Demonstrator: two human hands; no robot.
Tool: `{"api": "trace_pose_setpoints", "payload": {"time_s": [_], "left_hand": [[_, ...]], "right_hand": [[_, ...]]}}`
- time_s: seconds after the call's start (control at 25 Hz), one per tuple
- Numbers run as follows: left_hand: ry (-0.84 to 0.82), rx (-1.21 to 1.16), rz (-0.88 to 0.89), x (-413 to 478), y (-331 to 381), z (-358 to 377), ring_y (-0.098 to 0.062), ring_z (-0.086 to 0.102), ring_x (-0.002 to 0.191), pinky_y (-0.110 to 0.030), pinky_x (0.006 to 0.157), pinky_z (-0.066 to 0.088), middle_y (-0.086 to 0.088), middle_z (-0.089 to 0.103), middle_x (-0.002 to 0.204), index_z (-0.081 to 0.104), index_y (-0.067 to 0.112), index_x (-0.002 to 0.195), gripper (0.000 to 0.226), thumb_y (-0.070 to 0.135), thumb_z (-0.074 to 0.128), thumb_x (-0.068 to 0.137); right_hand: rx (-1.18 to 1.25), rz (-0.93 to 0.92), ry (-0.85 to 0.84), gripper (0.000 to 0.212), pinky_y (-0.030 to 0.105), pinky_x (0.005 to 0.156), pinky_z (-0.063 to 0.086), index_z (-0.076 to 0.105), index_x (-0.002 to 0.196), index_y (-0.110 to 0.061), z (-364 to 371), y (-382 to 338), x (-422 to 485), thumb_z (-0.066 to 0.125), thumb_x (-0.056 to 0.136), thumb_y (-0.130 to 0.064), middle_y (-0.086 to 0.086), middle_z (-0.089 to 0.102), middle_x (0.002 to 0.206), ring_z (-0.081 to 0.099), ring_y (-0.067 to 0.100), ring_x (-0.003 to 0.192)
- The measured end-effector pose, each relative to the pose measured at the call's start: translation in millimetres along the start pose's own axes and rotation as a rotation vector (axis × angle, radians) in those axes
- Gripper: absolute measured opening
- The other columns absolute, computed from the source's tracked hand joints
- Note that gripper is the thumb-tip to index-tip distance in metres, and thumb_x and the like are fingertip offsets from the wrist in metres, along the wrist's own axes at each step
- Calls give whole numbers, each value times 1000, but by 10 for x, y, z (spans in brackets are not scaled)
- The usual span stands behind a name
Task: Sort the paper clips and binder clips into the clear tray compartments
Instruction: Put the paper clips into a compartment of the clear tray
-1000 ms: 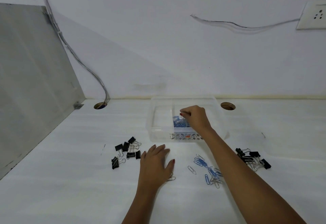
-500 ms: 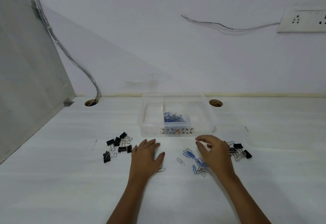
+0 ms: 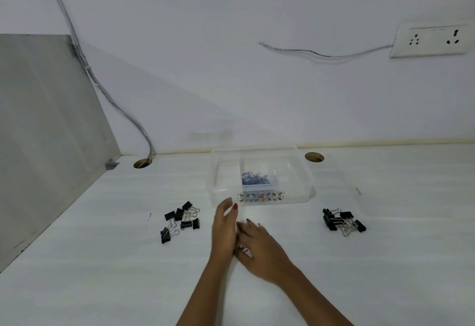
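Note:
A clear tray (image 3: 221, 196) with a patterned label stands at the back of the white desk. Its middle compartment holds a heap of blue and silver paper clips (image 3: 254, 179); the left compartment looks bare. Black binder clips lie in two groups: one left of my hands (image 3: 181, 220), one to the right (image 3: 343, 223). My left hand (image 3: 223, 233) stands on its edge just in front of the tray, fingers straight. My right hand (image 3: 264, 251) lies palm down against it, fingers stretched out, over the spot where loose paper clips lay. Only a bit of wire shows under it.
A grey panel (image 3: 46, 133) walls off the left side. Cables (image 3: 115, 104) run down the wall into a desk hole (image 3: 142, 163); a second hole (image 3: 314, 157) is right of the tray. A socket plate (image 3: 431, 39) hangs on the wall.
My right hand left the tray, came down to the loose paper clips and slid left over them to my left hand. My left hand turned from flat onto its edge.

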State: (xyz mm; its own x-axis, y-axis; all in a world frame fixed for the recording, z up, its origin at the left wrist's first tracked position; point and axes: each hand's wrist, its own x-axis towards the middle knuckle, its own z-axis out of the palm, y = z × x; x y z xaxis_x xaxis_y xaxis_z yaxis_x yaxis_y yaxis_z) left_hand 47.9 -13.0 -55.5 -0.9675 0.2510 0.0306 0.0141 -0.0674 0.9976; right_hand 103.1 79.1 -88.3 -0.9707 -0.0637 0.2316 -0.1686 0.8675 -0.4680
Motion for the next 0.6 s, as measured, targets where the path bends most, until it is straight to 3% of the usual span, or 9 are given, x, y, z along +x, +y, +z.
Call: {"api": "trace_pose_setpoints", "payload": {"time_s": [0.08, 0.24, 0.36, 0.48, 0.52, 0.6], "left_hand": [[27, 147, 55, 92, -20, -156, -16, 58, 102, -16, 81, 46, -5, 61, 115, 58, 18, 107, 21, 8, 49, 91], [-72, 629, 225, 121, -196, -322, -21, 56, 111, -22, 93, 38, -4, 64, 115, 62, 11, 110, 30, 21, 52, 83], [-87, 885, 407, 95, -292, -290, -19, 60, 106, -21, 91, 41, -4, 69, 109, 69, 12, 100, 43, 31, 42, 73], [-90, 977, 469, 91, -282, -259, -22, 61, 107, -31, 90, 47, -4, 69, 112, 68, 13, 102, 43, 29, 37, 76], [-102, 1015, 482, 87, -291, -252, -25, 60, 109, -33, 91, 47, -4, 68, 114, 67, 13, 104, 44, 29, 35, 77], [-110, 1062, 479, 73, -308, -238, -31, 57, 115, -38, 95, 45, -6, 66, 118, 65, 12, 108, 42, 25, 35, 81]], "right_hand": [[44, -78, -20, 44, 31, 113, 19, 56, 120, -21, -42, 56, -47, 32, 88, -38, 3, 49, 137, 35, 20, 133], [83, -85, -68, 31, 17, 110, 24, 57, 121, -19, -212, 286, -191, 43, 93, -23, -1, 51, 136, 38, 4, 128], [-2, -53, 62, 35, 15, 98, 36, 65, 110, -17, -325, 447, -254, 42, 89, -32, 2, 64, 122, 57, 12, 112], [28, -21, 207, 18, 5, 87, 39, 71, 96, -9, -372, 516, -213, 58, 83, -13, 6, 72, 102, 64, 7, 92], [82, 15, 286, 13, 7, 83, 44, 72, 88, -7, -366, 543, -179, 62, 80, -7, 8, 74, 93, 63, 3, 83], [290, 196, 461, 7, 24, 72, 53, 73, 77, -4, -398, 540, -70, 67, 75, -1, 11, 75, 77, 62, 3, 67]]}}
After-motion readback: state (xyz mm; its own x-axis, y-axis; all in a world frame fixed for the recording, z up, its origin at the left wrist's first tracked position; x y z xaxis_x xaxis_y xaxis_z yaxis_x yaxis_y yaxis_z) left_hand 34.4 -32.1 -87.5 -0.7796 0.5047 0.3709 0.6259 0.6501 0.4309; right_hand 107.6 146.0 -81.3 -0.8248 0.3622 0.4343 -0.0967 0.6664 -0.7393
